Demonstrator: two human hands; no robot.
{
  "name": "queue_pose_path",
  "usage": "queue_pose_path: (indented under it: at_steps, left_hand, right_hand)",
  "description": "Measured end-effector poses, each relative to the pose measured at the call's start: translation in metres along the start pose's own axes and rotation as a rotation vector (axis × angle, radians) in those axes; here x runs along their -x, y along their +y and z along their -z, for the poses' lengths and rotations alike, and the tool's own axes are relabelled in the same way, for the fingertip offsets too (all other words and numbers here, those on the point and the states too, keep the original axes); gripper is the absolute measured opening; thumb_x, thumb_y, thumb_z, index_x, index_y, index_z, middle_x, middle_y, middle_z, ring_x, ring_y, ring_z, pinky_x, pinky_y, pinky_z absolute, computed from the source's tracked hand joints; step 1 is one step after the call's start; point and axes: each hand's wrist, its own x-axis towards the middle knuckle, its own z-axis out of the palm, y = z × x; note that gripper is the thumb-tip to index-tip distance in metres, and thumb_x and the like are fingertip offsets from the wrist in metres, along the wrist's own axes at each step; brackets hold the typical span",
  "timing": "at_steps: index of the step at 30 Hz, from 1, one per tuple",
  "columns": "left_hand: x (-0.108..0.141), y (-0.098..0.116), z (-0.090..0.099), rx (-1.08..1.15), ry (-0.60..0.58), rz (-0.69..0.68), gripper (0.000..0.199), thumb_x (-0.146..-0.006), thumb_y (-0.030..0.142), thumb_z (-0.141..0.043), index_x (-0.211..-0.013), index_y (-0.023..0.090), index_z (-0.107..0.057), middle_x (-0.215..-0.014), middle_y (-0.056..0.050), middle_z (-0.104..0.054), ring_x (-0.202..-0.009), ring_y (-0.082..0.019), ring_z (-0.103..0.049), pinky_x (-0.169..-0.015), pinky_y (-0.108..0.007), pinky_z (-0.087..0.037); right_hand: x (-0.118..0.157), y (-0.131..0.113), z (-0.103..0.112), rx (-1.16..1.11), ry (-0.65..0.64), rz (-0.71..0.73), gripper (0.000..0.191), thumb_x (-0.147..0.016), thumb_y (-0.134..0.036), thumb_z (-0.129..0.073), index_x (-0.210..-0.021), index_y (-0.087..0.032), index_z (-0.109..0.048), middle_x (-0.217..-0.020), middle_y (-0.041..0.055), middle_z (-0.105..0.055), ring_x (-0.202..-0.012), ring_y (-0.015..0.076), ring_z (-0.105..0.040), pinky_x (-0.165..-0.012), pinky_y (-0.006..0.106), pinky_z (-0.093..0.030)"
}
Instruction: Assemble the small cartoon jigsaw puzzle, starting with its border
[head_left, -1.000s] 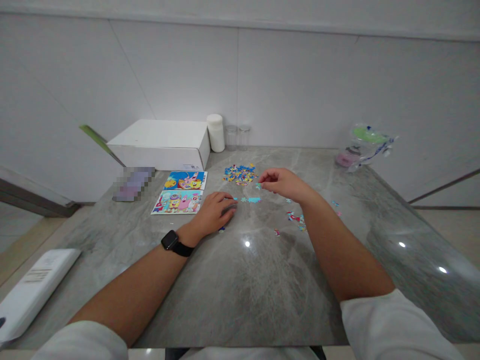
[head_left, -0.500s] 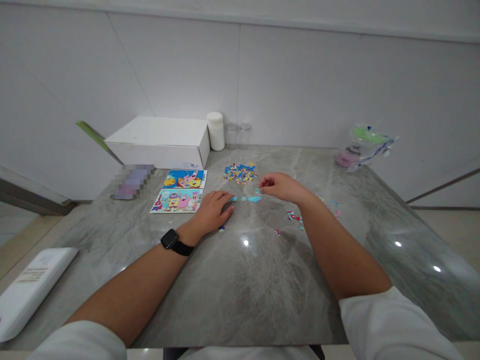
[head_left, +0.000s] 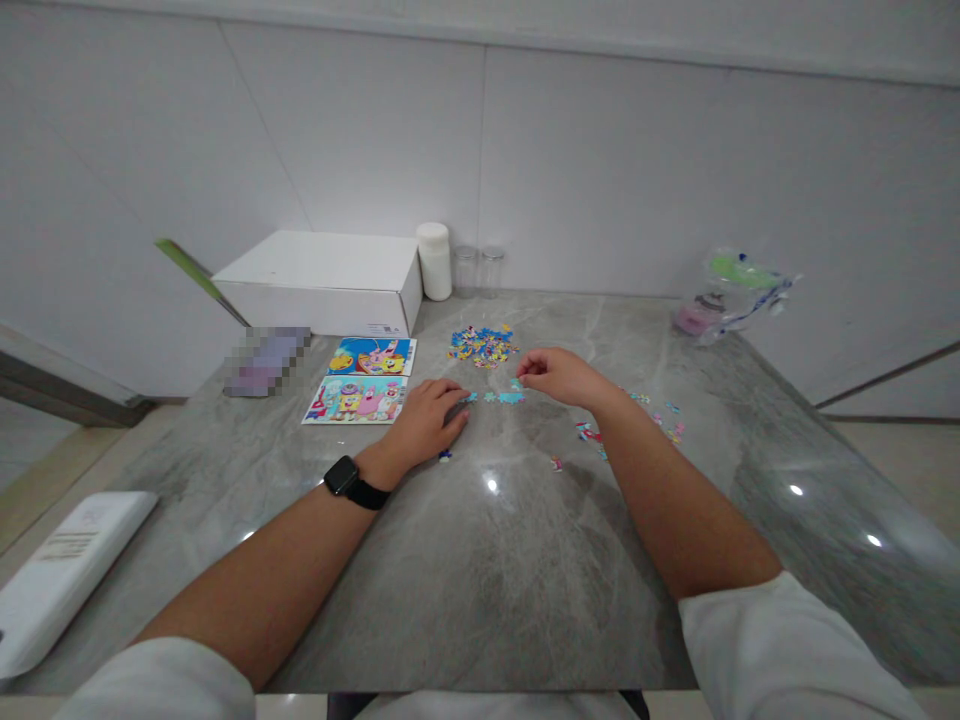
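My left hand [head_left: 429,418] lies on the table with its fingers stretched out, the fingertips at a small light-blue puzzle piece [head_left: 471,397]. My right hand [head_left: 559,376] pinches a turquoise jigsaw piece [head_left: 516,384] between thumb and fingers, just above a short strip of joined light-blue pieces [head_left: 511,398]. Between the hands a single light-blue piece [head_left: 490,397] rests in the same row. Behind them is a heap of mixed puzzle pieces [head_left: 482,346]. Two picture cards [head_left: 352,400] with cartoon figures lie left of my left hand.
Loose pieces [head_left: 587,432] are scattered around my right forearm, and a dark blue piece [head_left: 445,456] lies near my left thumb. At the back stand a white box [head_left: 315,280], a white bottle [head_left: 433,262] and two clear glasses [head_left: 478,272]. A plastic bag [head_left: 735,295] sits back right.
The view has shifted very slightly. My right forearm has moved a little, showing more loose pieces beside it; both hands stay nearly in place.
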Motion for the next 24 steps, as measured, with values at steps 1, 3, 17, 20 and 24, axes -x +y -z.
queue_pose_path:
  at_steps: [1,3,17,20,24]
  left_hand:
    - [0.0,0.0,0.0,0.003,-0.004,0.0,0.033,-0.101,0.034,-0.059,-0.13,0.023,-0.072,-0.129,-0.011,-0.069,-0.118,-0.03,-0.063,-0.107,-0.05,-0.052]
    - [0.0,0.001,0.001,0.01,-0.014,-0.003,0.033,-0.101,0.034,-0.059,-0.13,0.024,-0.072,-0.129,-0.011,-0.069,-0.117,-0.03,-0.063,-0.105,-0.05,-0.052]
    - [0.001,0.001,0.001,0.018,-0.028,0.006,0.032,-0.101,0.032,-0.06,-0.13,0.023,-0.073,-0.127,-0.012,-0.069,-0.118,-0.03,-0.063,-0.107,-0.05,-0.051]
    - [0.001,0.002,0.001,0.044,0.012,0.006,0.032,-0.101,0.031,-0.061,-0.13,0.023,-0.072,-0.127,-0.012,-0.068,-0.118,-0.029,-0.062,-0.107,-0.05,-0.051]
    - [-0.001,0.007,0.004,0.15,0.122,0.041,0.023,-0.1,0.035,-0.065,-0.119,0.024,-0.072,-0.122,-0.01,-0.067,-0.118,-0.027,-0.062,-0.106,-0.046,-0.052]
  right_hand:
    - [0.0,0.0,0.0,-0.004,0.001,-0.001,0.009,-0.081,-0.018,-0.066,-0.085,-0.019,-0.074,-0.072,-0.002,-0.068,-0.068,0.0137,-0.06,-0.064,0.024,-0.044]
    - [0.0,0.0,0.0,-0.008,0.003,-0.003,0.008,-0.081,-0.018,-0.067,-0.086,-0.019,-0.074,-0.074,-0.0016,-0.069,-0.069,0.0138,-0.061,-0.065,0.024,-0.044]
    - [-0.004,0.009,-0.003,-0.021,-0.045,-0.004,0.014,-0.083,-0.018,-0.068,-0.094,-0.018,-0.077,-0.081,0.0011,-0.075,-0.076,0.0157,-0.066,-0.069,0.025,-0.049]
    - [-0.005,0.005,-0.007,-0.076,-0.059,0.011,0.013,-0.082,-0.017,-0.068,-0.093,-0.018,-0.075,-0.079,-0.0003,-0.072,-0.074,0.0145,-0.064,-0.069,0.025,-0.049]
    - [-0.001,-0.008,-0.026,-0.145,-0.028,0.066,0.014,-0.082,-0.015,-0.068,-0.095,-0.019,-0.068,-0.08,-0.0014,-0.07,-0.074,0.0138,-0.064,-0.071,0.025,-0.05]
